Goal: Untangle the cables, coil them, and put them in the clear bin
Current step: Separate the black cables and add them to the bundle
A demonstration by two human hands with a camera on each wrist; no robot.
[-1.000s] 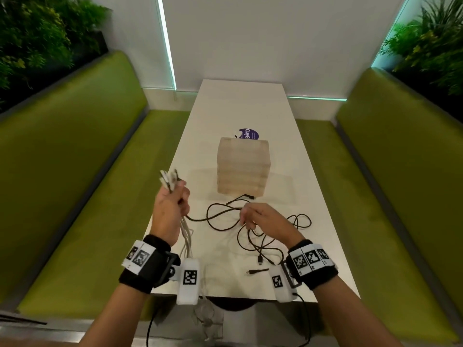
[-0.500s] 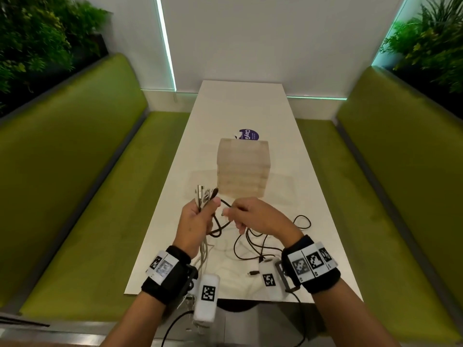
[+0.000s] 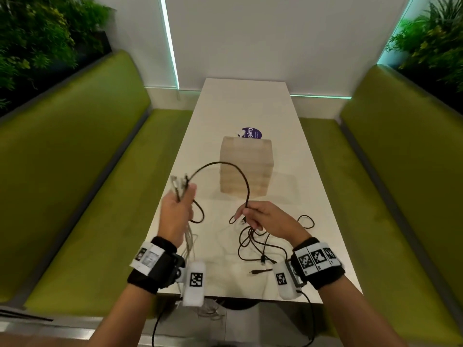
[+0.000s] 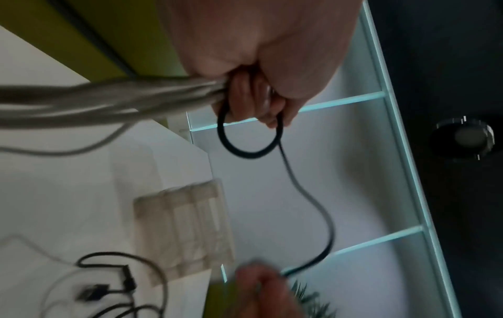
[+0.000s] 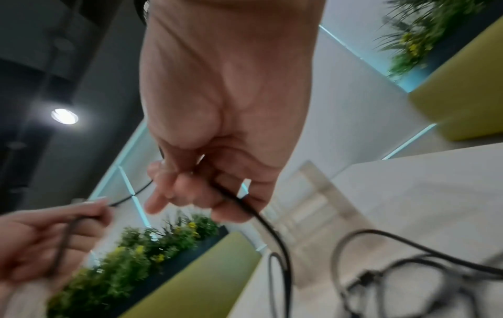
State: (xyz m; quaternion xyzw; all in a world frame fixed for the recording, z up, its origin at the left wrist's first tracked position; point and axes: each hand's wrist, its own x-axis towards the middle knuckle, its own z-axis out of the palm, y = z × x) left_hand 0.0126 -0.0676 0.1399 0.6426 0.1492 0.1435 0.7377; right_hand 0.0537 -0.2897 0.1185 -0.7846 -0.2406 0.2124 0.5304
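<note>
Gripped in both fists, the black cable (image 3: pixel 225 169) arches from the left hand (image 3: pixel 176 211), which also clutches the white cables (image 3: pixel 189 242), to the right hand (image 3: pixel 263 217), before the clear bin (image 3: pixel 246 169).

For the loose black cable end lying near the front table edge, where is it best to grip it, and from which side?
Probably at the small plug itself. It lies flat and apart from the black tangle, so the right hand would not drag other loops. Come from above, pinching across its short stiff body; the white table blocks any approach from below.
</note>
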